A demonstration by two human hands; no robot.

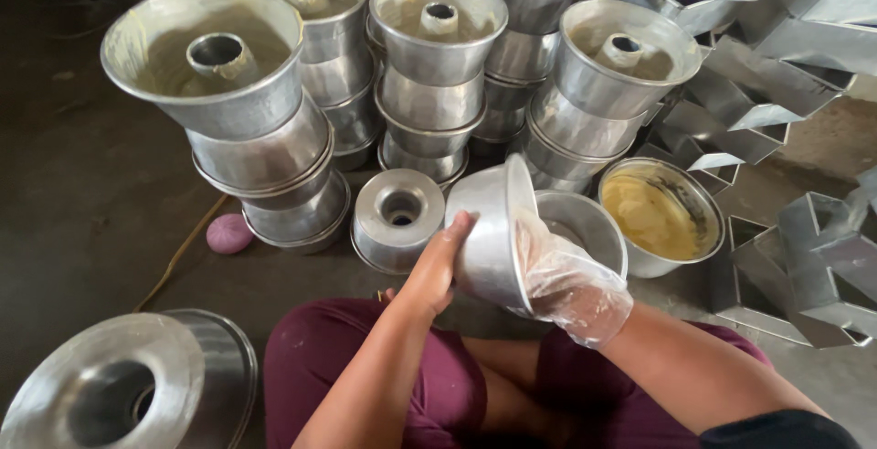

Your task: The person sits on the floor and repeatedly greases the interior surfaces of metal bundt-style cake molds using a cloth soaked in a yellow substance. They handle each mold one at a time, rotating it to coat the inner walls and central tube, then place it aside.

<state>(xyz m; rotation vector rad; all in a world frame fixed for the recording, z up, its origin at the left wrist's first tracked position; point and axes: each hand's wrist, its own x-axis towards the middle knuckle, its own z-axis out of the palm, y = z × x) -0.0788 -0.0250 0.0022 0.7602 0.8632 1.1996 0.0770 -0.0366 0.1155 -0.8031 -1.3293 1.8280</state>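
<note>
Just below the middle of the frame, a round aluminium tube pan (489,230) is held tilted on its side, its open mouth turned to the right. The left hand (438,262), bare, grips the pan's outer wall from the left with fingers curled over it. The right hand (571,285), in a thin clear plastic glove, reaches into the pan's mouth; whether its fingers are spread or closed inside cannot be told.

Right of the held pan, a metal bowl of yellow grease (660,216) stands on the floor, with an open pan (585,225) touching the held one just behind it. Judging by the smeared insides, the stacked pans (429,65) across the top of the frame are already coated, their tubes and walls showing a pale film. An upturned pan (399,219) just left of the held one, and another upturned pan (137,385) at lower left, look bare and appear still to be done.

Angular metal moulds (804,257) pile up at the right. A small pink lump (228,232) lies on the dark concrete floor (82,193), where the person sits cross-legged in maroon trousers (347,367).
</note>
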